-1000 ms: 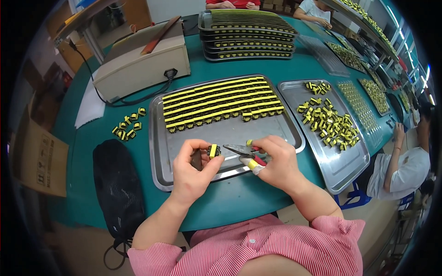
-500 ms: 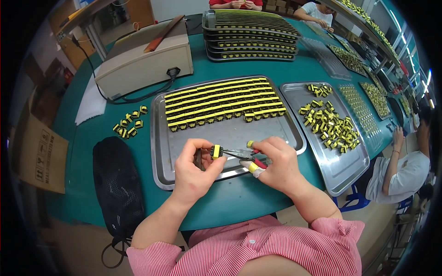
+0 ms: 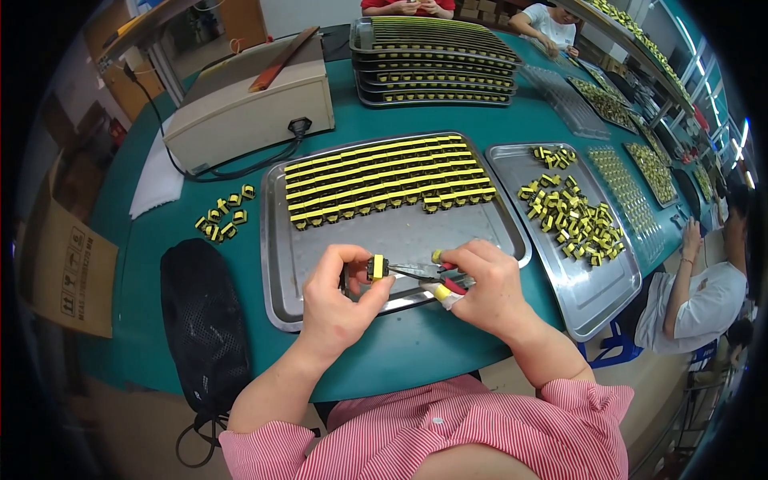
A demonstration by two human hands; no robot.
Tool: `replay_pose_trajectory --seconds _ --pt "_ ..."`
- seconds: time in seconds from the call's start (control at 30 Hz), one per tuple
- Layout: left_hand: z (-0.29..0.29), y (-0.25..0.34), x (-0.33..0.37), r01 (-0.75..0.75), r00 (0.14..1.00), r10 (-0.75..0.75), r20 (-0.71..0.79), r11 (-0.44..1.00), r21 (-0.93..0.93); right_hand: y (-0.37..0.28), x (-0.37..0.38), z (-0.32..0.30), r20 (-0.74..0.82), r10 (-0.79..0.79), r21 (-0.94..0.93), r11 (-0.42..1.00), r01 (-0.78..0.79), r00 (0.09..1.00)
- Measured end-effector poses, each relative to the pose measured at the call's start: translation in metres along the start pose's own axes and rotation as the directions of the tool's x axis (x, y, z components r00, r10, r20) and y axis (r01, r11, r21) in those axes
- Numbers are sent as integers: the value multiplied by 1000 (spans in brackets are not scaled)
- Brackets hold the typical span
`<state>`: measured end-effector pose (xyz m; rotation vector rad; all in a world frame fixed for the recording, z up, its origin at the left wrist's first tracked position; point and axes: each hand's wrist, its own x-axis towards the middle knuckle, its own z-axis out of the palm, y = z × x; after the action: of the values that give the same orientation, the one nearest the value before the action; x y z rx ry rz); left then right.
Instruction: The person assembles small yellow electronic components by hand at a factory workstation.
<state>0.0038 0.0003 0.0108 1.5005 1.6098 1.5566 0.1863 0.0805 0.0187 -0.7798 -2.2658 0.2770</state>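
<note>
Over green table [image 3: 448,120], left hand [image 3: 340,300] pinches yellow component [image 3: 376,266]; right hand [image 3: 488,288] grips pliers [image 3: 444,282].

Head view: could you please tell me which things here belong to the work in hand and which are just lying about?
In use:
left hand pinching a yellow part
right hand with pliers
front tray with rows of parts
right tray of loose parts

Lying about:
black bag
beige box
tray stack
cardboard box
</note>
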Motion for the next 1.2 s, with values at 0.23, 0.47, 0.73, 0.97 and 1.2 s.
replay_pose_trajectory --seconds 0.23,0.47,0.73,0.97,1.2 --pt "-3 1 2 -131 991 126 48 984 123 2 0 -7 40 14 -2 1000 -14 999" --pt "-3 7 2 96 992 -93 84 995 -34 1 2 -1 183 175 203 956 -212 967" --pt "1 -1 0 239 963 -168 209 891 -386 5 10 -9 404 562 679 344 -648 722" --pt "10 -17 -1 98 982 -18 187 899 -427 -7 3 2 729 188 680 -93 -727 658" --pt "12 -17 -4 146 960 -17 279 883 -446 -2 0 4 752 63 654 -198 -730 656"
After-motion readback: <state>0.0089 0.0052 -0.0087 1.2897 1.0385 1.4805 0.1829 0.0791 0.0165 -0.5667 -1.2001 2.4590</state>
